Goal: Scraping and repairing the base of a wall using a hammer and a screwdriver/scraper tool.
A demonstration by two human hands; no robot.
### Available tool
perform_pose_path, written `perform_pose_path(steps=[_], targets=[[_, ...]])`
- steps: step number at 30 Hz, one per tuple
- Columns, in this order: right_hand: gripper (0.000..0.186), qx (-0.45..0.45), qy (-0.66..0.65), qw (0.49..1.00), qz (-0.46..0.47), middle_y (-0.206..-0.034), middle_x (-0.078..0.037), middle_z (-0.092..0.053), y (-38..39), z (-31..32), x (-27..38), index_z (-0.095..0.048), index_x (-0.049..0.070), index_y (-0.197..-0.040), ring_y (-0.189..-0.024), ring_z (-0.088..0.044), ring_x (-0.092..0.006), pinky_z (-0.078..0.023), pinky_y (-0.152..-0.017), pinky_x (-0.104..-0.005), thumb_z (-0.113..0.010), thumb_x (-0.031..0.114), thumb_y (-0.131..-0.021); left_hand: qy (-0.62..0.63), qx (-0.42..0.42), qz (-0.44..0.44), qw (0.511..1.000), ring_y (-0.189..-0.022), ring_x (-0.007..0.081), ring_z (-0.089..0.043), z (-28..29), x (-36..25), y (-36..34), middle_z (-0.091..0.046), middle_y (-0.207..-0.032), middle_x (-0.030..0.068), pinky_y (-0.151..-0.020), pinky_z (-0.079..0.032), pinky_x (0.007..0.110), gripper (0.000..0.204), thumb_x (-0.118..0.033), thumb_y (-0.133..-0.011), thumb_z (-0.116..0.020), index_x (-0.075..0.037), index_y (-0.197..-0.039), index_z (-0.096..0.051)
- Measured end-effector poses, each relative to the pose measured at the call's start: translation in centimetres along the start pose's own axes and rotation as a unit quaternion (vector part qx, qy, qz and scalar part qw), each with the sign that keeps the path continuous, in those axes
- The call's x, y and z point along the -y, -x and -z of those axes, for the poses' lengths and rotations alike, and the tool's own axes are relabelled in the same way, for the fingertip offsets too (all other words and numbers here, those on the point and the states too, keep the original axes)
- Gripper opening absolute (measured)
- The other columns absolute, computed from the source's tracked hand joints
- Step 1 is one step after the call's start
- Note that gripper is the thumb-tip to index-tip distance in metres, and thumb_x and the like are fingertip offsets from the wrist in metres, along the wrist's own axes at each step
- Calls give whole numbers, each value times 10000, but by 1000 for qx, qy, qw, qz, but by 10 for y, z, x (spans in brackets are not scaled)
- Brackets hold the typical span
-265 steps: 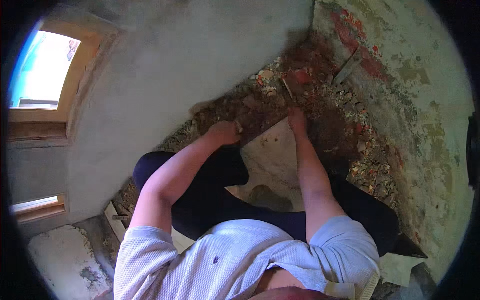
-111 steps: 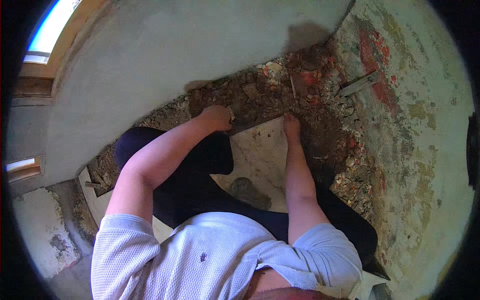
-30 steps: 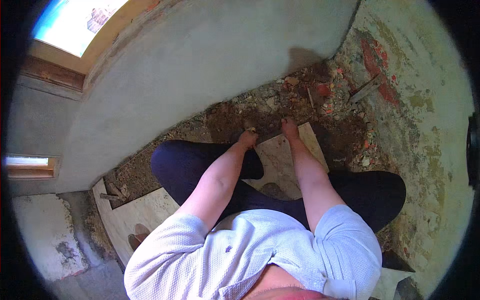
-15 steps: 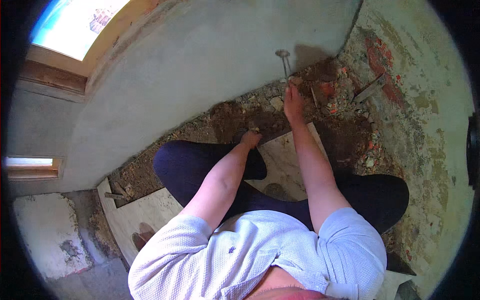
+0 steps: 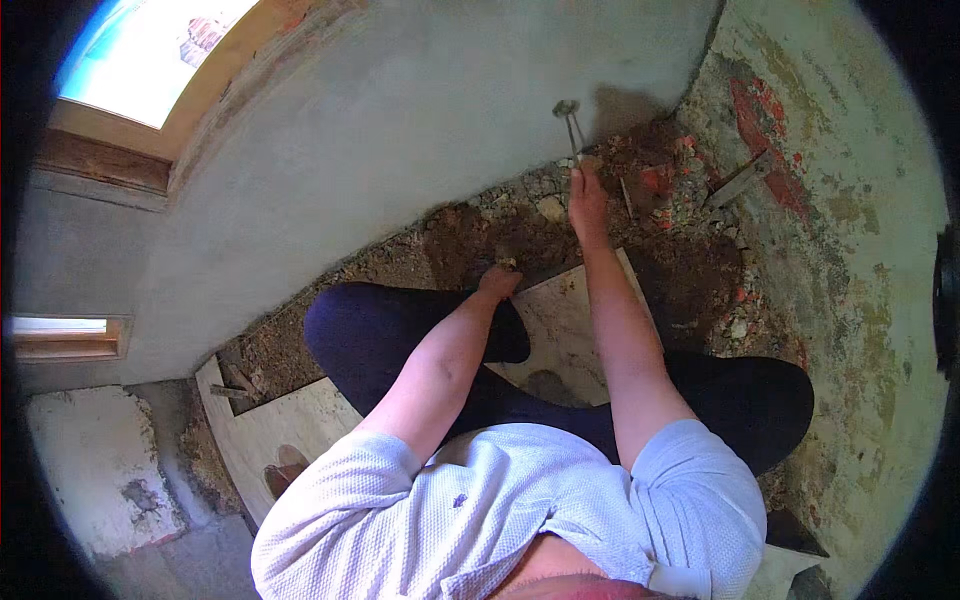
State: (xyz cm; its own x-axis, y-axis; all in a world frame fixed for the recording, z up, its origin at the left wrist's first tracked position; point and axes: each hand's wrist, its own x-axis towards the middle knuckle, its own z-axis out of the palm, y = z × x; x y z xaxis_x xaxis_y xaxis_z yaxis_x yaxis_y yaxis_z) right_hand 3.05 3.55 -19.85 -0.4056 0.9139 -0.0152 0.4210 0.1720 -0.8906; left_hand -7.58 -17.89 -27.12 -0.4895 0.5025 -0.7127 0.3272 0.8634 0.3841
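Note:
My right hand (image 5: 588, 212) is closed around the lower end of a hammer-like tool (image 5: 574, 135). Its slim pale shaft points up in front of the grey wall, with a short dark head at the top. Lower and to the left, my left hand (image 5: 498, 282) is closed just above the dug soil (image 5: 465, 245), beside my left knee. A small pale bit shows at its fingers, but what it grips is too small and dark to tell. Under my forearms lies a pale stained board (image 5: 560, 320).
Broken brick and stone rubble (image 5: 665, 185) fills the corner where the grey wall (image 5: 400, 130) meets the flaking wall (image 5: 840, 240). A flat strip (image 5: 738, 180) leans there. Another pale board (image 5: 290, 425) with a hole lies at my left. Framed windows (image 5: 120, 140) are on the left.
The hammer-like tool's head looks sharper than before and has barely shifted. Both hands stay in nearly the same places, with the view moved slightly.

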Motion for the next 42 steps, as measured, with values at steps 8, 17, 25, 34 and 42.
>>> perform_pose_path(steps=[8,17,25,34,42], targets=[[393,38,57,996,55,-1090,-245,-589,48,-26,-105,-485,38,-1317,-961,-588,-396,-462,-806,-491,-367,297,-1045,-159,28,-115,980,-1033,320,-643,-45,39,-78,-667,-1055,165,-839,-520,417,406,-355,-900,-575,-73,-1188,-621],[434,-53,5,996,-68,-1151,-203,-608,5,10,-70,-540,16,-1255,-1080,-573,-391,-451,-890,-469,-385,358,-1038,-219,66,-131,965,-989,306,-638,-52,25,-63,-655,-1101,173,-855,-516,434,389,-308,-897,-589,-107,-1228,-619],[500,14,-141,982,-126,-1146,-266,-608,19,27,41,-455,59,-1396,-1082,-589,-409,-468,-879,-450,-365,395,-1036,-133,29,-81,987,-1061,361,-598,-3,15,0,-638,-1095,201,-886,-510,482,292,-281,-911,-551,-83,-1096,-658],[480,117,30,977,-176,-1305,-231,-536,36,-21,-83,-486,61,-1375,-1194,-512,-421,-401,-1010,-496,-349,376,-1040,-90,73,-35,993,-989,330,-629,-8,15,-31,-623,-1083,209,-808,-518,472,307,-287,-956,-532,-15,-996,-669],[526,-61,-210,975,27,-1343,-216,-528,-17,24,26,-478,54,-1376,-1252,-498,-374,-386,-1031,-451,-365,437,-1032,-180,49,-52,981,-1017,333,-627,-6,13,-18,-623,-1097,200,-860,-529,471,297,-244,-978,-513,-181,-1238,-643]])
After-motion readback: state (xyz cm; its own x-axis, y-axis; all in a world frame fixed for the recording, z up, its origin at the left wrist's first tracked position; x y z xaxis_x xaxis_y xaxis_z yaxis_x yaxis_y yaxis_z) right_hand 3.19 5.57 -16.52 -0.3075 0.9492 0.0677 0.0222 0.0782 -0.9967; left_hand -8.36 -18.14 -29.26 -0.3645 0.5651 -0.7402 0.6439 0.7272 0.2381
